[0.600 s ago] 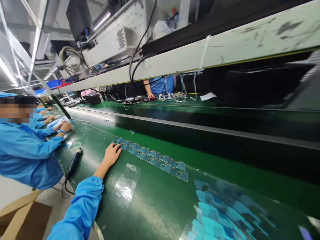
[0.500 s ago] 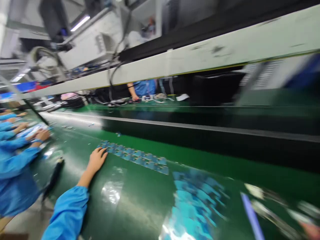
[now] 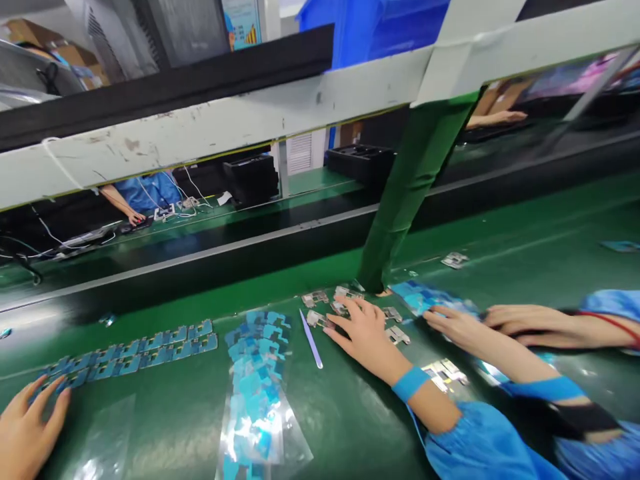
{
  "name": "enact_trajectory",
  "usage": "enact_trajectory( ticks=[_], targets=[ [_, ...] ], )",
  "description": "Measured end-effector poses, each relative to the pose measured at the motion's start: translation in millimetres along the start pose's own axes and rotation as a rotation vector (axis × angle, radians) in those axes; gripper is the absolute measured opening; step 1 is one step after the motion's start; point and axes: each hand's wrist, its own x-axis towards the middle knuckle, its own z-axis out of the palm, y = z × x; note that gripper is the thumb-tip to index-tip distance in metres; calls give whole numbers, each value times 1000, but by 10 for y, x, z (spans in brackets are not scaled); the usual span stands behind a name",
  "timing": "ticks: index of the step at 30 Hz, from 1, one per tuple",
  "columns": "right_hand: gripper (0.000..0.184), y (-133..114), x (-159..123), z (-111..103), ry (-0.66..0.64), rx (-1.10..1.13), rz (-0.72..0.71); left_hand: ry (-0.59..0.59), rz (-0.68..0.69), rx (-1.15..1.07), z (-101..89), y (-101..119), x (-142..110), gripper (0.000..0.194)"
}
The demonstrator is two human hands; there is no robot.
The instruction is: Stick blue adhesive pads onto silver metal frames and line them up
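Left hand (image 3: 33,420), spread, touches circuit boards (image 3: 145,353); right hand (image 3: 367,330), spread over metal parts (image 3: 397,335); purple tool (image 3: 311,339) left, green post (image 3: 407,190) beyond, co-worker's hands (image 3: 460,330) right.

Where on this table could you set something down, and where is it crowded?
The green table is bare between the clear sheet and the blue films, and between those films and the right sleeve, nearer than the purple tool. It is crowded around the right hand, among metal pieces and beside other hands.

Blue sleeve (image 3: 487,437), blue wristband (image 3: 411,383) — with thin blue cord (image 3: 416,425).
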Motion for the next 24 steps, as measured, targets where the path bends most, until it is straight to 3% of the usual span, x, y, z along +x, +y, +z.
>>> enact_trajectory(
  ticks=[2, 3, 5, 8, 10, 12, 15, 18, 21, 24],
  targets=[
    [20, -66, -3, -5, -22, 120, 71, 124, 140, -146, -59, 486, 51, 13],
    [18, -84, 6, -19, -27, 247, 136, 82, 211, -213, -68, 772, 55, 13],
    [18, -98, 32, -54, -42, 512, 281, -79, 305, -288, -47, 1396, -20, 22],
    [29, -115, 57, -97, -50, 719, 427, -438, 551, -204, 38, 2313, -347, 47],
    [44, -161, 54, -135, -50, 860, 490, -609, 761, -151, 81, 2812, -638, 61],
    [62, -235, 41, -197, -85, 1144, 582, -702, 948, -179, 97, 3181, -908, 69],
    [75, -349, 22, -305, -159, 1485, 676, -679, 1097, -284, 112, 3501, -1170, 66],
    [70, -403, 15, -355, -170, 1457, 645, -556, 1057, -424, 175, 3618, -1237, 46],
    [62, -443, -11, -323, -171, 1339, 584, -488, 911, -638, 271, 3620, -1208, 30],
    [52, -590, -81, -245, -212, 1324, 549, -511, 620, -900, 353, 3590, -1201, 37]
  ],
)
